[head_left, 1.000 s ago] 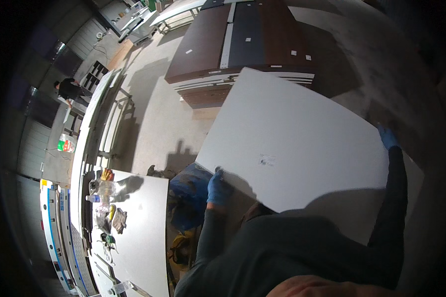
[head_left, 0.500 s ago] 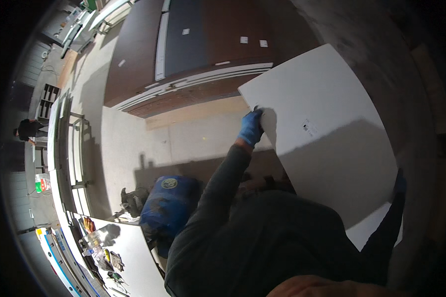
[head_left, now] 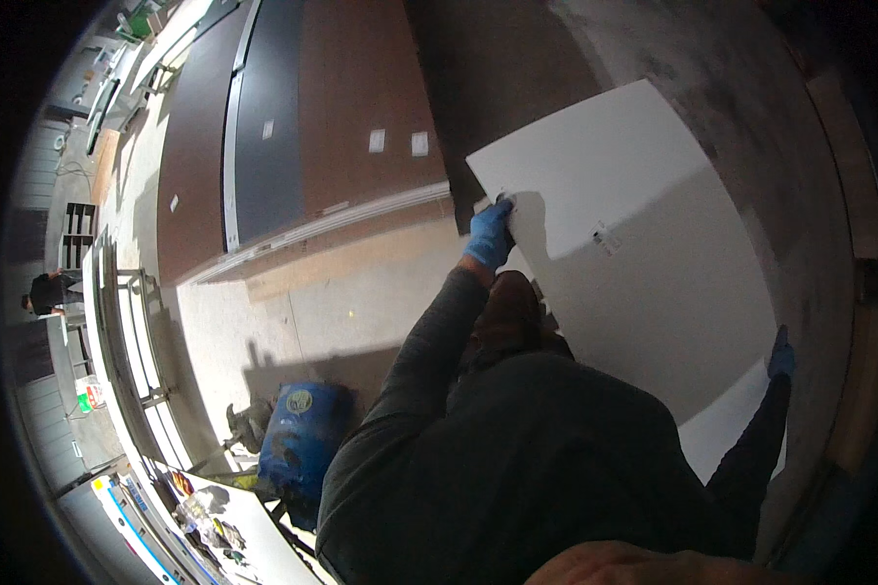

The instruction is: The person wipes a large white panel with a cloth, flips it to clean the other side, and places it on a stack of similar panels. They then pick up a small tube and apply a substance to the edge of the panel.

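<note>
A large white panel [head_left: 644, 263] with a small printed label on its face is held in front of me, a shadow falling across its lower part. My left hand [head_left: 491, 234], in a blue glove, is closed around the panel's left edge near the upper corner. On the far right edge, my right hand [head_left: 781, 357], also blue-gloved, grips the board's side. Its fingers show only partly there.
Dark brown and grey boards [head_left: 361, 107] lie stacked on the left ahead. A blue barrel [head_left: 305, 434] stands at lower left, near a white table [head_left: 249, 531] bearing tools and bottles. A person [head_left: 49, 292] works at the far left. Wooden beams [head_left: 854, 361] run along the right.
The stacked boards, barrel and table have shifted left and down in view as I move and turn right. The white panel stays held between both hands.
</note>
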`<state>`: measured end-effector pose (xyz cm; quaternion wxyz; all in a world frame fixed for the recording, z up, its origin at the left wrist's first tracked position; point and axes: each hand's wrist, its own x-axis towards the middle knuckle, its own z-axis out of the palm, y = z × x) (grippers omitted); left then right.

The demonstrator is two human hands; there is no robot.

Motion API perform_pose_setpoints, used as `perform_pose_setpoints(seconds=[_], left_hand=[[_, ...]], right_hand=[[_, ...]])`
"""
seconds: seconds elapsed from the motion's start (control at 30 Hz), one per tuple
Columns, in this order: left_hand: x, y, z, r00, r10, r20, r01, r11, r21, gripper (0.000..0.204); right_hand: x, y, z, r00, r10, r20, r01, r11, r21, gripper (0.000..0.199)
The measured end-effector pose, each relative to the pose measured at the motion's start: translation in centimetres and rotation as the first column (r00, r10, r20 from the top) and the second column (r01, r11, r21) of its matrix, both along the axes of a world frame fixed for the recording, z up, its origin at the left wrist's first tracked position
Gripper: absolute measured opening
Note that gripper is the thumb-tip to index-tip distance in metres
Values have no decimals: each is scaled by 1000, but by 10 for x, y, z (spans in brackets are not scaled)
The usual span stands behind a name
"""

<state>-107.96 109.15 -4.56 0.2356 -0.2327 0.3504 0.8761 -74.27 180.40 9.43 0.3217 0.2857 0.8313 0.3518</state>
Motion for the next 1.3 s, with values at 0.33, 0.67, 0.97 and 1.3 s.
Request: perform_pose_setpoints(seconds=[0.33, 0.67, 0.97, 1.3], left_hand=[[-279, 71, -14, 1000, -16, -6, 17, 999, 46, 38], [-592, 119, 35, 997, 66, -39, -66, 998, -4, 29], [-822, 123, 62, 982, 190, 0, -185, 956, -226, 40], [-1002, 90, 77, 794, 592, 140, -572, 805, -159, 48]], right_hand=[[-356, 52, 23, 979, 13, -205, -18, 1000, -22, 61], [-724, 103, 50, 635, -632, -444, 174, 677, -715, 83], [-1183, 126, 45, 704, -277, -654, -212, 796, -567, 75], [-1698, -4, 37, 699, 197, -687, -580, 717, -385, 86]])
